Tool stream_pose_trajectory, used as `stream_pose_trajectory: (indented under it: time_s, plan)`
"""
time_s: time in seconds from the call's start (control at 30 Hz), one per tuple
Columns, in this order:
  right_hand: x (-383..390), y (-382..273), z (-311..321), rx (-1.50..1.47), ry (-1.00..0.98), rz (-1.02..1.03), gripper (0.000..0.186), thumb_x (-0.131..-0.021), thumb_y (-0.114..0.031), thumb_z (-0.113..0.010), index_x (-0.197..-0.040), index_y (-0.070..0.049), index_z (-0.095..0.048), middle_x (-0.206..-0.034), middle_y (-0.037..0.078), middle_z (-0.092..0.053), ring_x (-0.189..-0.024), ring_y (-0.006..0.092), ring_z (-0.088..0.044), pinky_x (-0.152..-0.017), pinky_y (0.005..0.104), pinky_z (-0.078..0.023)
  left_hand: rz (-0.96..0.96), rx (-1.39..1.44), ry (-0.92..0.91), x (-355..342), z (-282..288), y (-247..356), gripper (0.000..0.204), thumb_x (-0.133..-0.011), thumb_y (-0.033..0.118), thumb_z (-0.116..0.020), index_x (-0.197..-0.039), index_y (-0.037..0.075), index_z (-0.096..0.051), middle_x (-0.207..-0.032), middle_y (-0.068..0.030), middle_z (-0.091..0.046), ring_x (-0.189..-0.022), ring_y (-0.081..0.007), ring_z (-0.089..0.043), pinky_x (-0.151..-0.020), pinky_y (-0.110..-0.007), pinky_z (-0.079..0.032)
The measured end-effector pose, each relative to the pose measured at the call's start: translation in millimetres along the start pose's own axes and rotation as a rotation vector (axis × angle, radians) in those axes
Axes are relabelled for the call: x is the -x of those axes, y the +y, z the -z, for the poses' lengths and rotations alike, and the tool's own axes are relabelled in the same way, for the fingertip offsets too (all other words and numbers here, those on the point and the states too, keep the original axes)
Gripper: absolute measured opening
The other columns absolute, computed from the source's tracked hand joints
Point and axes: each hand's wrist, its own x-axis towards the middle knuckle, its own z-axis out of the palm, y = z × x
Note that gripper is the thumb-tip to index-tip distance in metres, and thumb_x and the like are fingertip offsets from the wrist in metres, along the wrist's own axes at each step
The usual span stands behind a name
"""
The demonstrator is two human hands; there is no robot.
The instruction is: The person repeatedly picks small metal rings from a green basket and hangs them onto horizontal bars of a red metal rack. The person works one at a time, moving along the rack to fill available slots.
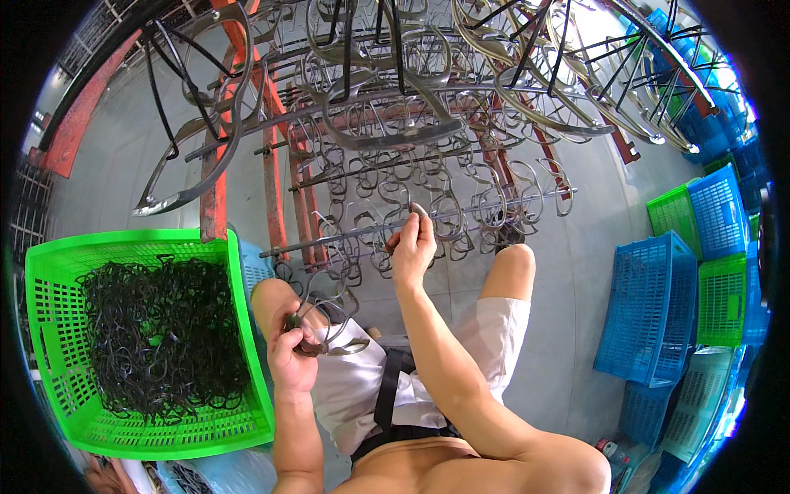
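My left hand [292, 358] is closed round a few curved metal loop pieces [350, 346], held over my left thigh. Their shiny bent ends stick out to the right of my fingers. Farther forward, my right hand [414, 245] is raised to a rack rod [370, 230], its thumb and fingers pinched together. Whatever lies in that pinch is mostly hidden; a small greyish end shows at the fingertips. Many similar loop pieces [444, 216] hang from the rod around this hand. Beside my left arm stands a green plastic basket [262, 387] with a heap of dark loop pieces [169, 337] in it.
An orange-red rack frame [271, 156] carries several rods ahead of me. Larger metal loops [387, 136] and black spokes [346, 49] hang close overhead. Blue crates [646, 305] and green crates [722, 303] are stacked at the right. Clear plastic bags [239, 473] lie behind the basket.
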Motion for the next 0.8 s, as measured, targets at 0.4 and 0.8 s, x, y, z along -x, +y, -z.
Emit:
stream_pose_trajectory:
  time_s: [0.4,0.8]
  plan:
    - [-5.5,-5.1,-9.1,-0.331,0.072,-0.152,0.019,-0.095,-0.019,-0.055,-0.108,-0.006,-0.061,-0.057,-0.005,-0.039,-0.044,0.0053,-0.038,-0.038,0.0232,-0.031,-0.033,-0.116,-0.011,4.3,10.9,-3.1,0.017,-0.09,0.008,-0.058,-0.106,0.004,-0.059,-0.088,-0.0056,-0.059,-0.064,-0.0085,-0.049,-0.052,-0.022,-0.039]
    - [7.5,-0.2,-17.3,0.147,-0.032,0.011,0.024,-0.094,-0.018,-0.056,-0.111,-0.002,-0.063,-0.063,-0.007,-0.045,-0.053,0.0027,-0.033,-0.046,0.0222,-0.03,-0.022,-0.097,-0.102,0.5,12.3,-5.4,0.021,-0.089,0.006,-0.055,-0.109,0.003,-0.058,-0.092,-0.0082,-0.058,-0.066,-0.0075,-0.046,-0.058,-0.019,-0.037]
